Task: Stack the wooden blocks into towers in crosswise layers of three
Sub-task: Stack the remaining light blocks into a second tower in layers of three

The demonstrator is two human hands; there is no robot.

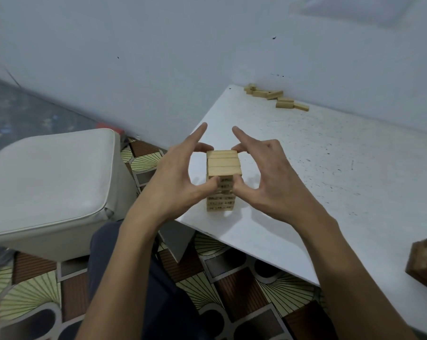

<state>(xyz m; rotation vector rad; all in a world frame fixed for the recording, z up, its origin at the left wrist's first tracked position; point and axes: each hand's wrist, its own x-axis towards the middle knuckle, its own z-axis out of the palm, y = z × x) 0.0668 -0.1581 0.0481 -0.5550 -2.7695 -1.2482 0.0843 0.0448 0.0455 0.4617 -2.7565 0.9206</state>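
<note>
Head view: the tower [222,177] stands near the worktop [330,180]'s left edge, with spare blocks [278,98] at its far edge. Left hand [175,175] and right hand [268,177] pinch the tower, fingers [202,146] curled on the top layer. I'd squeeze gently and evenly to square it, no twisting.

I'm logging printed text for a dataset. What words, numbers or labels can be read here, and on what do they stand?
Nothing here can be read.
Tower: rows of dark printed marks on the side facing the camera, too small and blurred to read. The thumbs of the left hand and right hand cover some.
Loose blocks by the wall: one shows a dark mark, too small to read.
</note>
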